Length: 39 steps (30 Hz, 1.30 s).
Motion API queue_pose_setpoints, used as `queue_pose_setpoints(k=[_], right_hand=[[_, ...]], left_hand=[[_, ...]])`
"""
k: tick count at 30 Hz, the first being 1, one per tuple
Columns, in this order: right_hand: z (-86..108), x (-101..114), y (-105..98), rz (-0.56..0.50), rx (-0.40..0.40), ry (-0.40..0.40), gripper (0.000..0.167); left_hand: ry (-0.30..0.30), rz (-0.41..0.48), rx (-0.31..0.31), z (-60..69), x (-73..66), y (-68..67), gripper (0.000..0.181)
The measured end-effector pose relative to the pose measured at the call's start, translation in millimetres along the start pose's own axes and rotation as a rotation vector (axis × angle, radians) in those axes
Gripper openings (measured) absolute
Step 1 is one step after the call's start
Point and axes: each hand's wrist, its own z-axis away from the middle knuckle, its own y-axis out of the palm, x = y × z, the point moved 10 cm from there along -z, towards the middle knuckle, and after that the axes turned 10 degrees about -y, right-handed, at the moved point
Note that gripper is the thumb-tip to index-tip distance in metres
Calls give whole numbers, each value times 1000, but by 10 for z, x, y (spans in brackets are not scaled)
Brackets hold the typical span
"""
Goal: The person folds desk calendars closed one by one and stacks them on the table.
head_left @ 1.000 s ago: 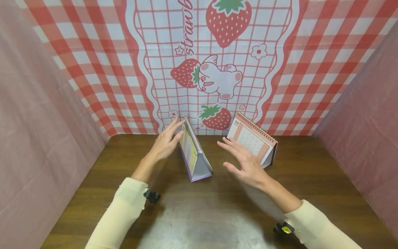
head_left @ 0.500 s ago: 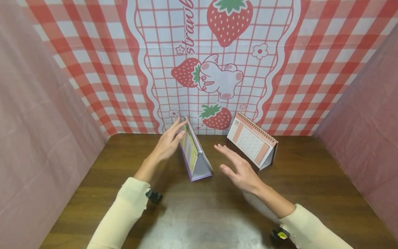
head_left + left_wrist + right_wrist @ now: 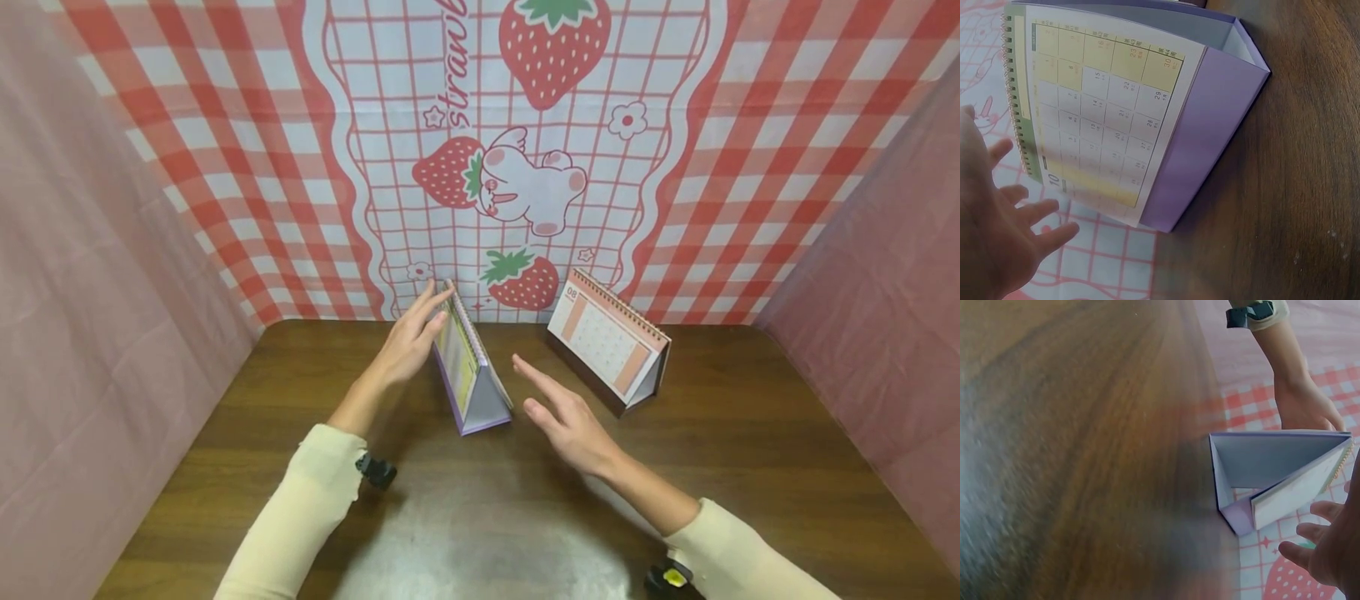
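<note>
A purple-based desk calendar (image 3: 472, 367) stands like a tent on the table, its spiral binding on top. Beside its left face is my left hand (image 3: 408, 337), fingers extended; in the left wrist view the hand (image 3: 997, 212) is apart from the yellow-and-white October page (image 3: 1097, 119). My right hand (image 3: 570, 425) hovers to the right of this calendar with its fingers extended, holding nothing. In the right wrist view the calendar's open end (image 3: 1272, 462) shows between both hands. A second desk calendar (image 3: 607, 342), pink and white with a dark base, stands behind my right hand.
The brown wooden table (image 3: 480, 517) carries both calendars. A red-and-white strawberry cloth (image 3: 525, 192) hangs behind its back edge. Pink cloth walls (image 3: 97, 292) stand at both sides. Each sleeve end has a small black wrist camera (image 3: 377, 471).
My right hand has moved left and nearer, away from the pink calendar and toward the purple one. My left hand has shifted only slightly. Both calendars stay in place.
</note>
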Motion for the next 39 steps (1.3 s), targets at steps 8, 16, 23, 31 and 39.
queue_pose_setpoints(k=[8, 16, 23, 31, 39], right_hand=[[26, 17, 86, -14, 11, 26, 59], [56, 56, 150, -31, 17, 47, 58], [74, 79, 173, -38, 7, 36, 56], [89, 104, 199, -9, -5, 18, 51], [90, 120, 217, -28, -13, 6, 51]], left_hand=[[-13, 27, -6, -27, 30, 19, 59], [-24, 41, -7, -38, 9, 40, 58], [-20, 36, 4, -50, -7, 73, 58], [-5, 33, 8, -48, -18, 110, 58], [-8, 39, 6, -52, -20, 129, 57]])
